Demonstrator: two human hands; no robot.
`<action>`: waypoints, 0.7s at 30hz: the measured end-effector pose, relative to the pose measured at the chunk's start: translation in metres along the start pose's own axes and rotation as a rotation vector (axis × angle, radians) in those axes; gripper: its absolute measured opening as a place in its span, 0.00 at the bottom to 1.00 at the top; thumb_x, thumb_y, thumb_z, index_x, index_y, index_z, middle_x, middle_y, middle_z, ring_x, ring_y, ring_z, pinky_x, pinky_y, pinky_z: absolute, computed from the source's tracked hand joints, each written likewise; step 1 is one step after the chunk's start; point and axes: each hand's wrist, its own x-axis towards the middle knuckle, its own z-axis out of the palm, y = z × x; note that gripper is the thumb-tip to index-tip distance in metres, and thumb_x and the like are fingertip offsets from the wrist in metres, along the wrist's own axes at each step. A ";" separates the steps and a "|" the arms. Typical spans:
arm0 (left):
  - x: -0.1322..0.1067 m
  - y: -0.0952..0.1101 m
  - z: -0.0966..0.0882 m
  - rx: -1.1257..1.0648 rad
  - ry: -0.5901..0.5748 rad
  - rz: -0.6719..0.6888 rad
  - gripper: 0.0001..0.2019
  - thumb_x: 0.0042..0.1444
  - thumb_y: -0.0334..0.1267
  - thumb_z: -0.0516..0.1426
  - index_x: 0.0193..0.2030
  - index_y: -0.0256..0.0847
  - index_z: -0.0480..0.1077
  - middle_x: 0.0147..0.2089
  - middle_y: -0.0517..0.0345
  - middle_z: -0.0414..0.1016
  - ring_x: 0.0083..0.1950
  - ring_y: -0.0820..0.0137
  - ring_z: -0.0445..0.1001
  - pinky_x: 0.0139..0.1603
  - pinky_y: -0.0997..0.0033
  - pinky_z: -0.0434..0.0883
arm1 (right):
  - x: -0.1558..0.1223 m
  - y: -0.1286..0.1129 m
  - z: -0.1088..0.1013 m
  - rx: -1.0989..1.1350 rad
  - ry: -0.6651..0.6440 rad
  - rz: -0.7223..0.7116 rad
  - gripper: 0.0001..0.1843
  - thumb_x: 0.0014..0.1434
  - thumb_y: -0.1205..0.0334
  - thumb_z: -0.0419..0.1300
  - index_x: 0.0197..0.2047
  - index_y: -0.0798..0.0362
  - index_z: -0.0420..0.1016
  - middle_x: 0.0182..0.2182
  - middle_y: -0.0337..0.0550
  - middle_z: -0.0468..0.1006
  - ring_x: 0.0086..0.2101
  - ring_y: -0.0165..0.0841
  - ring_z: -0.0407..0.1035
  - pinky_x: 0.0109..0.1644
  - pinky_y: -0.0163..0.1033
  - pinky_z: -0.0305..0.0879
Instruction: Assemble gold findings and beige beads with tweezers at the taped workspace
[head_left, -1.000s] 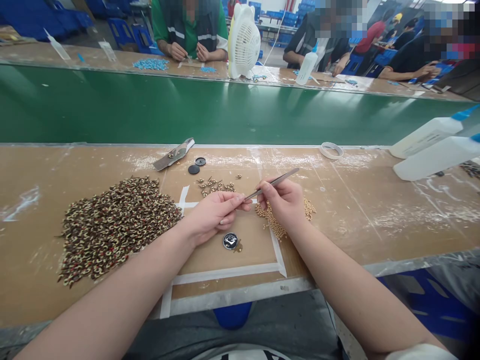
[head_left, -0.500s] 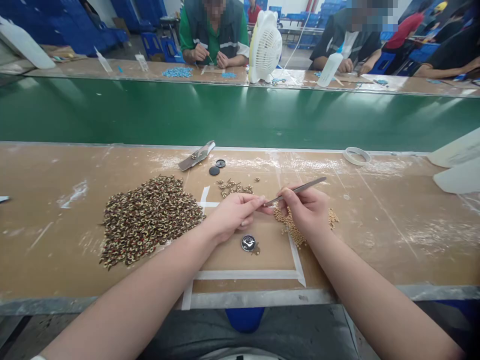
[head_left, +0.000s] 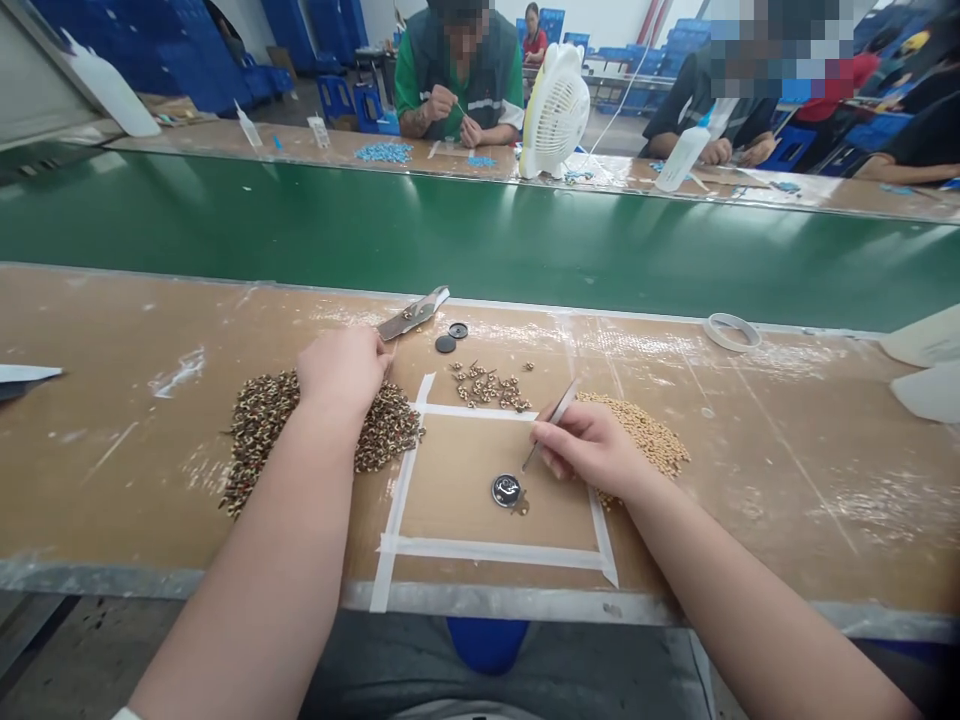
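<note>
My right hand (head_left: 589, 448) grips a pair of metal tweezers (head_left: 559, 408), their tip pointing down just above and right of a small round dark dish (head_left: 507, 490) holding glossy black liquid. A brownish wet spot lies at the dish's right side. My left hand (head_left: 341, 370) is over the far part of a large heap of small dark-and-gold pieces (head_left: 259, 430); its back hides most of the fingers and whatever they hold. Behind my right hand spreads a pile of tiny gold beads (head_left: 637, 430). Several small gold pieces (head_left: 487, 385) are scattered beyond the taped square.
White tape (head_left: 495, 553) frames a square on the table. Farther back are a camouflage-patterned strip (head_left: 412, 315), two black round caps (head_left: 446, 344) and a tape roll (head_left: 732, 332). A green belt (head_left: 450, 235) separates me from co-workers, a white fan (head_left: 555, 115) and bottles (head_left: 682, 155).
My left hand has left the right one and moved left onto the dark-and-gold heap. My right hand has lowered the tweezers from the fingertips toward the dish. The view has shifted slightly.
</note>
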 end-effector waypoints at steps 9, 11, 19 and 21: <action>0.000 0.005 0.005 -0.019 0.004 0.016 0.12 0.56 0.39 0.59 0.44 0.48 0.83 0.45 0.44 0.84 0.47 0.46 0.80 0.43 0.54 0.74 | 0.001 0.001 0.003 -0.078 -0.167 -0.019 0.16 0.69 0.50 0.63 0.35 0.53 0.77 0.20 0.34 0.75 0.22 0.27 0.69 0.31 0.34 0.66; 0.001 0.006 0.007 -0.027 0.002 0.025 0.13 0.55 0.39 0.60 0.44 0.48 0.82 0.45 0.44 0.84 0.47 0.46 0.80 0.44 0.54 0.74 | 0.002 -0.001 0.005 -0.089 -0.186 -0.024 0.15 0.69 0.51 0.63 0.34 0.53 0.77 0.21 0.34 0.74 0.23 0.27 0.69 0.31 0.33 0.66; -0.001 0.006 0.007 -0.010 -0.056 0.038 0.14 0.51 0.39 0.61 0.45 0.47 0.82 0.44 0.46 0.84 0.46 0.48 0.81 0.44 0.56 0.74 | 0.000 -0.009 0.006 -0.204 -0.198 -0.059 0.15 0.69 0.54 0.63 0.33 0.53 0.77 0.21 0.35 0.75 0.23 0.28 0.70 0.31 0.34 0.67; -0.002 0.007 0.006 0.003 -0.070 0.044 0.13 0.51 0.38 0.61 0.43 0.47 0.82 0.44 0.46 0.84 0.45 0.48 0.81 0.43 0.57 0.74 | 0.000 -0.009 0.006 -0.227 -0.201 -0.071 0.15 0.69 0.54 0.63 0.33 0.53 0.77 0.21 0.36 0.75 0.24 0.28 0.70 0.32 0.34 0.67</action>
